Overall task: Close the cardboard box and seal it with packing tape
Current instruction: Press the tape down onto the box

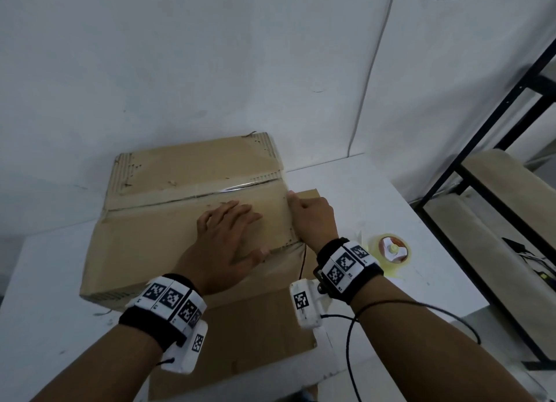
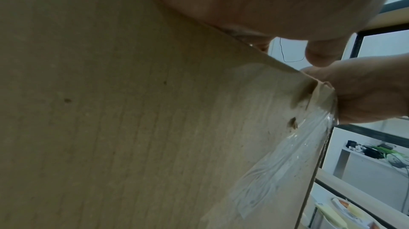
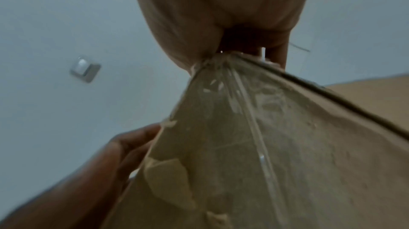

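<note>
Cardboard box (image 1: 186, 221) sits mid-table (image 1: 45, 326) with flaps down and clear tape (image 1: 246, 186) shining along the seam. Left hand (image 1: 224, 245) lies flat on the lid, fingers spread. Right hand (image 1: 311, 218), at 3 o'clock of the box, curls over the side edge pressing tape down. Tape roll (image 1: 391, 249) sits further out at 3.

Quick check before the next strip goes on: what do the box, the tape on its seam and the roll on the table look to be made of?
Box: corrugated cardboard, matte brown; fluting shows along worn edges, with scuffs and torn patches.
Tape strip on the seam: clear glossy plastic film, by its glint and wrinkles.
Tape roll: yellowish translucent film, apparently wound on a core; core material unclear.
Table: smooth white surface, material uncertain.
</note>
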